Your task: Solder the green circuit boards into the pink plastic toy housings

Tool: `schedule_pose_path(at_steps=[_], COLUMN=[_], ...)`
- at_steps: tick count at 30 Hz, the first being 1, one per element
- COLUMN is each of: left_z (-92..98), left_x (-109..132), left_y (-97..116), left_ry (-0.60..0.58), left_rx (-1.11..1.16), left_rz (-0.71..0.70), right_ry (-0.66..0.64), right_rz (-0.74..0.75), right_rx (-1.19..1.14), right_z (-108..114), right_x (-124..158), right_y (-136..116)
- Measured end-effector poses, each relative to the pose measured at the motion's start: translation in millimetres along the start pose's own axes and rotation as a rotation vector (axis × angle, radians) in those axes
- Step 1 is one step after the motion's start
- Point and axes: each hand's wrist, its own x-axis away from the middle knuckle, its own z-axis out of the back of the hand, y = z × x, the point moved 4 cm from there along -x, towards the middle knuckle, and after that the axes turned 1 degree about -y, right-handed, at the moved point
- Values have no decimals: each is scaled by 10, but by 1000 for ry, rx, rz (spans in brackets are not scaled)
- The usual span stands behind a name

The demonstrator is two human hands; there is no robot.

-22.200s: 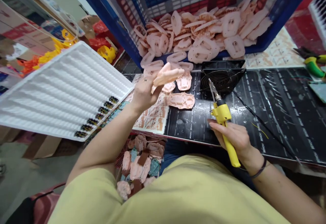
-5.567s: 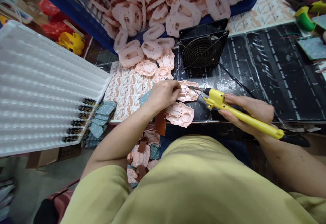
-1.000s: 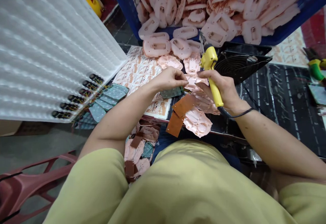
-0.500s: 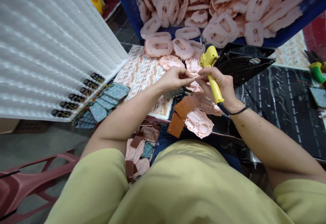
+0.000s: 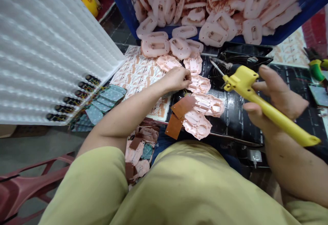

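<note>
My right hand [image 5: 275,98] grips a yellow soldering gun [image 5: 256,97] at the right, its metal tip and thin feed tube pointing up and left. My left hand [image 5: 178,80] is over the work surface, fingertips pinched together at the edge of a pink plastic shell [image 5: 199,84]; whatever they hold is too small to make out. Just below it, thin wires show beside a second open pink shell [image 5: 208,104]. Nearer my body, two brown circuit boards [image 5: 175,126] overlap another pink shell [image 5: 197,124].
A blue crate [image 5: 125,16] full of pink shells stands at the back. A black fan [image 5: 243,56] sits in front of it. On the left are a white foam board [image 5: 56,47], black cylindrical parts [image 5: 77,93] and green circuit boards [image 5: 107,97]. Pliers [image 5: 316,68] lie far right.
My right hand has moved right and toward me with the soldering gun, away from my left hand. The left hand stays near the shells, fingers more curled.
</note>
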Motion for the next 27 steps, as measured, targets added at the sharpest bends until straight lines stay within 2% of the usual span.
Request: schedule_pose_path(at_steps=[2, 5, 9, 13, 17, 27], left_z=[35, 45, -22, -65, -70, -49], left_x=[-23, -71, -120, -132, -133, -115], left_y=[40, 100, 120, 102, 95, 136], left_ry=[-5, -21, -31, -30, -34, -63], left_rx=[-37, -68, -94, -84, -91, -107], left_rz=[-7, -15, 16, 11, 8, 29], right_ry=[40, 76, 22, -19, 24, -54], right_rz=[-80, -145, -241, -159, -92, -62], right_rx=[-16, -108, -195, -153, -123, -248], right_z=[66, 39, -86, -162, -207, -289], right_x=[121, 318, 505, 503, 424, 358], right_y=[97, 217, 298, 220, 135, 136])
